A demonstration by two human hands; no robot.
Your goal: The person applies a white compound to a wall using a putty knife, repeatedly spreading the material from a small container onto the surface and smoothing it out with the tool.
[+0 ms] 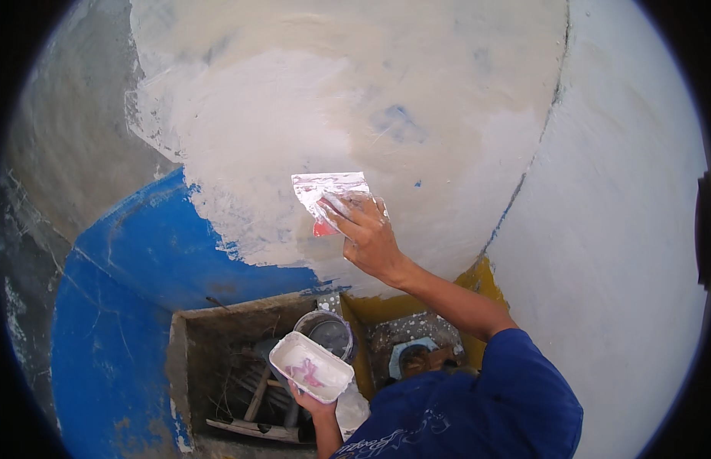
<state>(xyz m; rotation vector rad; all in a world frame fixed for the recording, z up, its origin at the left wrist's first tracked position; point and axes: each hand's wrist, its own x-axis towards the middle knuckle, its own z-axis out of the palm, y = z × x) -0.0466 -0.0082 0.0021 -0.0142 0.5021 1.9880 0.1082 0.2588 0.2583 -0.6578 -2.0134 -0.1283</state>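
My right hand [368,237] is closed on a putty scraper [329,186], its fingers spread over the back of the blade. The blade is wide and smeared white, with a red part showing beside the fingers. It lies against or very close to the wall [439,161], which carries whitish and beige filler with a few bluish patches. Lower down, my left hand [316,403] grips a white rectangular tub [329,359] from below. White paste with a pinkish streak lies inside the tub.
Blue paint [141,260] covers the wall at lower left, beside bare grey plaster [80,107]. A cracked corner line runs down to a pale right wall [600,191]. Below stand a round bucket [329,333] and a concrete-walled recess [241,317] with pieces of wood and pipe.
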